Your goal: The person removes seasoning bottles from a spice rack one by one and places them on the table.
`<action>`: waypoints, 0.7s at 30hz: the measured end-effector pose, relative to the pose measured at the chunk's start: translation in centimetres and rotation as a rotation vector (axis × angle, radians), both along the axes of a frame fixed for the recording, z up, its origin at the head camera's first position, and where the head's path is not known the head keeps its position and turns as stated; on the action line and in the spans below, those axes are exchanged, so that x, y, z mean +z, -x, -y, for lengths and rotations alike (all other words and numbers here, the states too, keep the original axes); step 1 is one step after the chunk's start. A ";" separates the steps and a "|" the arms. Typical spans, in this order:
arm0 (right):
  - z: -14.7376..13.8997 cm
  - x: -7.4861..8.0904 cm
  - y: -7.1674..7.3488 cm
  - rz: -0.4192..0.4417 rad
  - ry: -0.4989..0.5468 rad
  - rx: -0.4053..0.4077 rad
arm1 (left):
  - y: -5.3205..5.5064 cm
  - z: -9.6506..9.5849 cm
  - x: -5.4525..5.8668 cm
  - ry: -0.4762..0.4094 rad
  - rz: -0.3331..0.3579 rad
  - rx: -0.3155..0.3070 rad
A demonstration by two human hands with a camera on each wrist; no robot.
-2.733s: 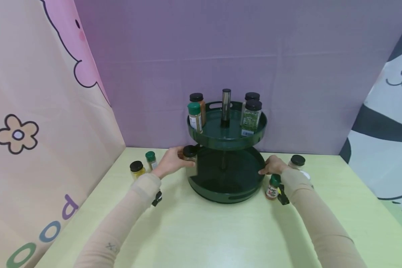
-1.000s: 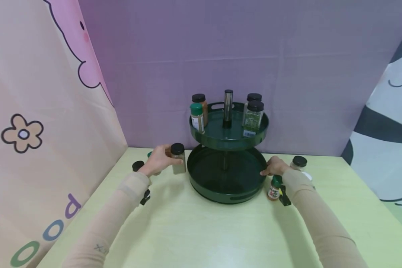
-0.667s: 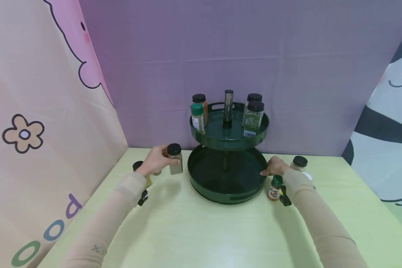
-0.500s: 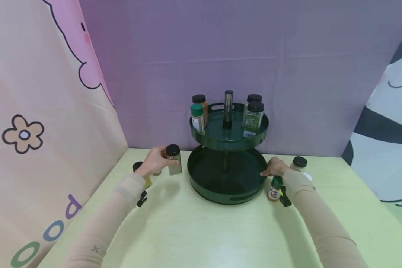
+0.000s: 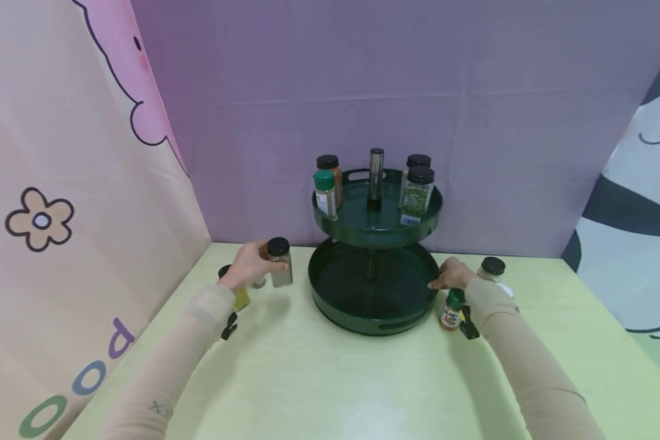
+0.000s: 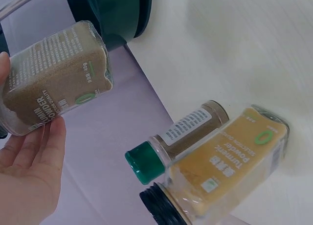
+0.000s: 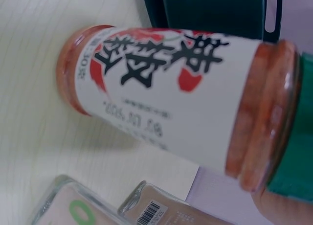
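In the head view my left hand grips a square cumin powder jar with a black lid. The jar is upright, left of the dark green two-tier rack and apart from it. The left wrist view shows fingers and thumb on either side of the brown-filled cumin powder jar. My right hand pinches the right rim of the rack's lower tray. Close below it stands a small green-capped chili powder jar, which fills much of the right wrist view and hides most of that hand.
Left of the rack stand a turmeric jar and a green-capped spice bottle. Several spice jars, including one with green herbs, stand on the upper tray. A black-lidded jar is beyond my right wrist. A purple cloth hangs behind.
My left hand has carried the cumin powder jar leftward, from the lower tray's left rim out over the table. My right hand has stayed at the right rim.
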State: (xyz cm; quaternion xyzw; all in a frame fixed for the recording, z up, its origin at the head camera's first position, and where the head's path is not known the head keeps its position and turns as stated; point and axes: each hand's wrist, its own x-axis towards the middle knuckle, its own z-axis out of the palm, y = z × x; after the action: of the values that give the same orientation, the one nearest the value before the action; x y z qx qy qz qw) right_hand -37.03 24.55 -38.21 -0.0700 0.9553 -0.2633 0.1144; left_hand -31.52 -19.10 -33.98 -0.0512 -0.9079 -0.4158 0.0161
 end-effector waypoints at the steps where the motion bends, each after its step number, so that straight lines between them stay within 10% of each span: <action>1: 0.0 0.0 0.0 0.002 -0.002 0.002 | 0.0 0.1 -0.1 -0.001 -0.001 0.004; 21: 0.1 -0.1 0.1 -0.012 0.005 0.006 | 0.5 1.1 -1.4 0.054 -0.002 0.051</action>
State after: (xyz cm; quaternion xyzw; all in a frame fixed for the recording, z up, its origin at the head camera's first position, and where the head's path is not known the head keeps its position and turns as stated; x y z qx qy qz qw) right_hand -37.09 24.50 -38.36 -0.0748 0.9551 -0.2649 0.1094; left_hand -31.99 -20.23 -35.35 -0.0291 -0.9198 -0.3904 0.0263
